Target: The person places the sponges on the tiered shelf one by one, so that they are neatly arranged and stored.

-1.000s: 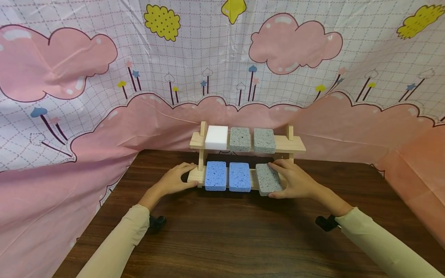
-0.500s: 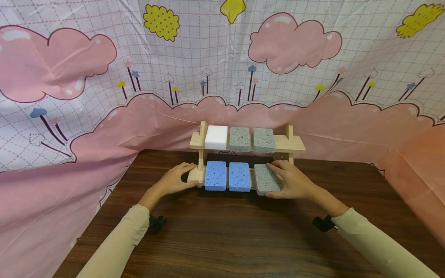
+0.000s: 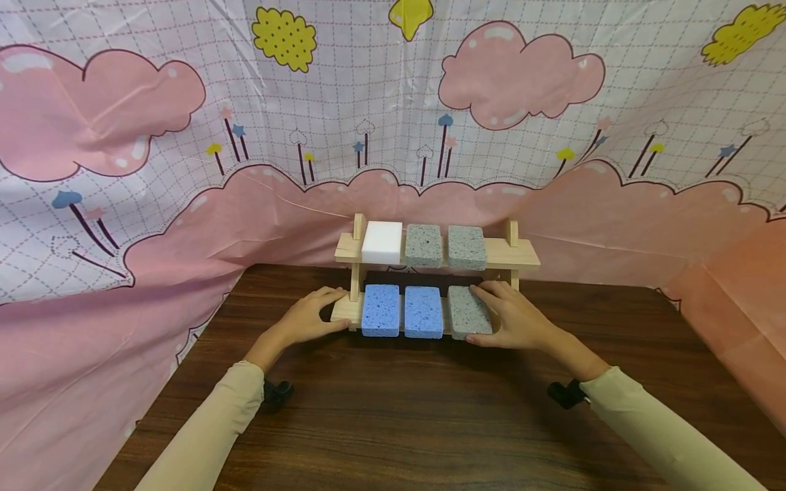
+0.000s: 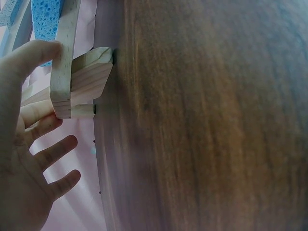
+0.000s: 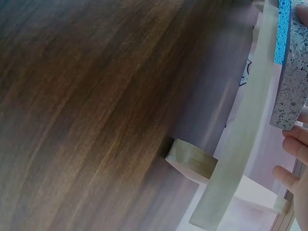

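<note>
A small two-tier wooden rack [image 3: 346, 309] stands on the table, seen end-on in the left wrist view. My left hand [image 3: 310, 317] grips the left end of its lower board, thumb in front and fingers behind [image 4: 41, 118]. At the right of that tier my right hand [image 3: 518, 317] holds a grey sponge [image 3: 469, 312] between thumb and fingers. The right wrist view shows this sponge [image 5: 291, 86] over the board; whether it touches the wood I cannot tell. Two blue sponges, one at the left [image 3: 381, 311] and one mid-tier [image 3: 423, 312], lie beside it.
On the upper board [image 3: 514, 254] lie a white sponge [image 3: 382, 241] and two grey sponges, one in the middle [image 3: 424, 245] and one to its right [image 3: 467, 247]. A patterned pink curtain [image 3: 381, 191] hangs behind the dark wooden table [image 3: 393, 416].
My right hand has shifted slightly left with the grey sponge, which has straightened and moved back a little, closer to the middle blue sponge. The left hand keeps its place on the rack.
</note>
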A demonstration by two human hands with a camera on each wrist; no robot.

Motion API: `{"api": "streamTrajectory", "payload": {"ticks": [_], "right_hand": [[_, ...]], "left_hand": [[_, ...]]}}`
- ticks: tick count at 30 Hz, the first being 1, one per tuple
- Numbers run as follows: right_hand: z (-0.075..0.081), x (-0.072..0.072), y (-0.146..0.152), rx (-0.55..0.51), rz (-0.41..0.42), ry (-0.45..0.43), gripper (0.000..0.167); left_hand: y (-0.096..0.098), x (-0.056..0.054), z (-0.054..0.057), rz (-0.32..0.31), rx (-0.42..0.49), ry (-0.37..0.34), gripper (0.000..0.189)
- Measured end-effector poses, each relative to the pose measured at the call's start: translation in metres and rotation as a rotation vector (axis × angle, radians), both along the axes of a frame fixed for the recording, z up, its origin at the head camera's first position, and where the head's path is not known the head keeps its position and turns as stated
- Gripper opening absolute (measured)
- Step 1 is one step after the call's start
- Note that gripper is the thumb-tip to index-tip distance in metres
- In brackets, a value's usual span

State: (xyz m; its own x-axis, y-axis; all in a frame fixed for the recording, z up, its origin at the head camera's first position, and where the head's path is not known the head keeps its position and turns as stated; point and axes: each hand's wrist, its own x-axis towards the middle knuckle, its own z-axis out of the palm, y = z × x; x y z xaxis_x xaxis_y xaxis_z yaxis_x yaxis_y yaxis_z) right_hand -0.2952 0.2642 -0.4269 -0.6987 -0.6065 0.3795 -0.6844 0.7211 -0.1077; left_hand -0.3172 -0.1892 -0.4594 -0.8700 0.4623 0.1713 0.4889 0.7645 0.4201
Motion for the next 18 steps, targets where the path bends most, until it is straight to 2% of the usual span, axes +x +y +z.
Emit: {"api": "streamTrajectory", "payload": {"ticks": [7, 18], "right_hand": [[-0.0049, -0.0038, 0.0006, -0.006, 0.018, 0.041, 0.102], [-0.0037, -0.0026, -0.0008, 0.002, 0.003, 0.012, 0.102]], "left_hand": [[-0.0006, 0.0007, 0.0005, 0.001, -0.003, -0.005, 0.078], [-0.0004, -0.0006, -0.0001, 0.001, -0.004, 0.0, 0.078]]}}
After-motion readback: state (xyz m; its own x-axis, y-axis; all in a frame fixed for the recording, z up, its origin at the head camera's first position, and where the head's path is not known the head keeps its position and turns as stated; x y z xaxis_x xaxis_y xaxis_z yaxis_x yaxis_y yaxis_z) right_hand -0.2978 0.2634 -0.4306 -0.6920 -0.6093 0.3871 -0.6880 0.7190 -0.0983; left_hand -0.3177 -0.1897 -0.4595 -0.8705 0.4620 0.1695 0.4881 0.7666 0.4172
